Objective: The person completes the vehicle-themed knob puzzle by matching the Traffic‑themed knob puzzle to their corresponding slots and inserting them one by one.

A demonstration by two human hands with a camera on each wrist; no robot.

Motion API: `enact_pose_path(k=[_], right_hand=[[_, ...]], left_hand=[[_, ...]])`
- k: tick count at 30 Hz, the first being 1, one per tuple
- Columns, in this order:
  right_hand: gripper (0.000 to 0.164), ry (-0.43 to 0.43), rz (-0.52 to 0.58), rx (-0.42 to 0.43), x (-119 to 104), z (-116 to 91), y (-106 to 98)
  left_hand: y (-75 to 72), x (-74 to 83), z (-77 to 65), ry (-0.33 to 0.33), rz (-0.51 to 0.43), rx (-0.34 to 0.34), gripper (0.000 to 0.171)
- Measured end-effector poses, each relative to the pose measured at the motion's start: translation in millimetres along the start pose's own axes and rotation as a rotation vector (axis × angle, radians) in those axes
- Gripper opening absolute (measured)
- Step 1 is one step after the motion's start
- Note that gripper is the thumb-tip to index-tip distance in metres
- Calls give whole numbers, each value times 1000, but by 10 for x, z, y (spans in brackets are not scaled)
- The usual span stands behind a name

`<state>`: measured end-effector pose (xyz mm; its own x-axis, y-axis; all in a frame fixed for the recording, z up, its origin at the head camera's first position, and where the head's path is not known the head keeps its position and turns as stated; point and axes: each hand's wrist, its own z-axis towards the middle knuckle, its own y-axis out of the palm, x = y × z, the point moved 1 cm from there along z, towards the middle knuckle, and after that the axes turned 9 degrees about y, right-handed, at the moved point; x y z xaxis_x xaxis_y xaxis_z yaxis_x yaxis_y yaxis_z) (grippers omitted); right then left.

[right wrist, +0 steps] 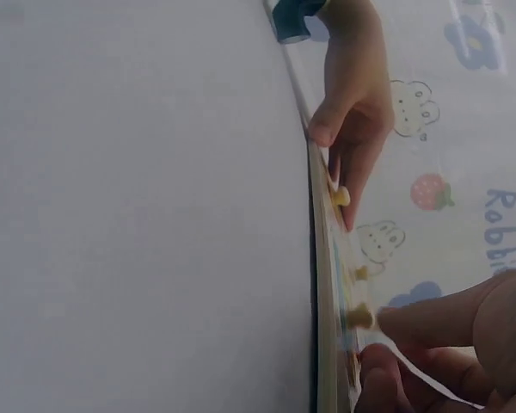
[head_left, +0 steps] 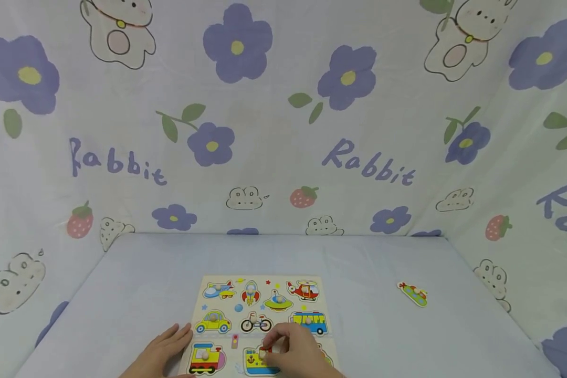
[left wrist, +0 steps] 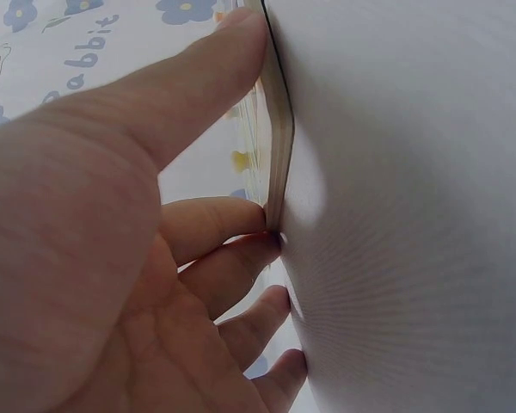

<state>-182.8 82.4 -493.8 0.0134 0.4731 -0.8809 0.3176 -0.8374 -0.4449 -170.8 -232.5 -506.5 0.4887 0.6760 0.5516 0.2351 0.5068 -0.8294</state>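
Observation:
A wooden peg puzzle board [head_left: 231, 338] with vehicle pieces lies flat at the table's near side. My right hand [head_left: 300, 352] is over its lower row, thumb and index finger pinching the small knob of the yellow and blue ship piece [head_left: 255, 363]. The ship lies within its outline on the board. In the right wrist view the thumb tip is right at a knob [right wrist: 359, 316]. My left hand [head_left: 163, 349] rests at the board's left edge, fingers extended and touching its side. In the left wrist view the thumb lies along the board's edge [left wrist: 279, 146].
A loose submarine piece [head_left: 413, 294] lies on the white tablecloth to the right of the board. A train [head_left: 205, 359], car [head_left: 212, 323], bicycle [head_left: 256, 323], bus [head_left: 308, 321] and helicopter [head_left: 304, 290] sit on the board. Patterned cloth walls [head_left: 274, 157] enclose the table.

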Motion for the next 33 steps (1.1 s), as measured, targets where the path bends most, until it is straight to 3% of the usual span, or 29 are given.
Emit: enact_pose_path(k=[7, 11, 18, 24, 33], right_hand=[[5, -126, -81, 81, 46, -102, -273], [7, -156, -94, 163, 99, -137, -476], [8, -93, -95, 336, 143, -137, -833], [12, -39, -112, 495, 210, -93, -1090], [13, 1, -102, 606, 467, -48, -1499]], left_hand=[[-4, 8, 8, -57, -24, -9, 96], [-6, 12, 12, -33, -14, -12, 94], [-13, 7, -10, -33, -32, -3, 92], [-8, -32, -10, 12, -30, 18, 92], [9, -28, 6, -25, -46, -12, 93]])
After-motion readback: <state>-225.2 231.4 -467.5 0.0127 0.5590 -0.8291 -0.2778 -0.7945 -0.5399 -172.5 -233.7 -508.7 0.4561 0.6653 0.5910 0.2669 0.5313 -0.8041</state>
